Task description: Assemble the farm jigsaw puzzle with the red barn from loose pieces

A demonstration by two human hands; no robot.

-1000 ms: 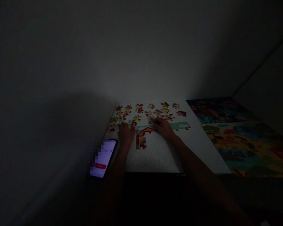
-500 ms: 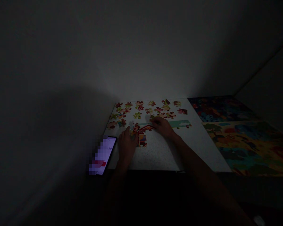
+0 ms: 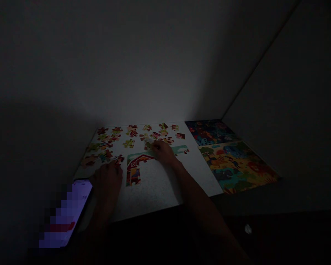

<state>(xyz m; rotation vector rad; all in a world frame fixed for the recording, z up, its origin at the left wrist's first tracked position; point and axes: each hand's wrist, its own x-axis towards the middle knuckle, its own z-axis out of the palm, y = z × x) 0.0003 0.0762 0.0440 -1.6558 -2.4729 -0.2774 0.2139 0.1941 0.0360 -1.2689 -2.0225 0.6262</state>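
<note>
My left hand [image 3: 107, 180] sits at the near left of the white speckled board [image 3: 157, 195], fingers against a red jigsaw piece [image 3: 118, 159]; too dark to tell whether it is gripped. My right hand [image 3: 162, 152] rests palm-down at the top of the partly assembled red barn section [image 3: 134, 169], among loose jigsaw pieces [image 3: 129, 143] scattered beyond. A smartphone [image 3: 71, 213] lies just left of my left hand, screen lit. Two colourful illustrated panels [image 3: 234, 165] adjoin the board's right edge.
</note>
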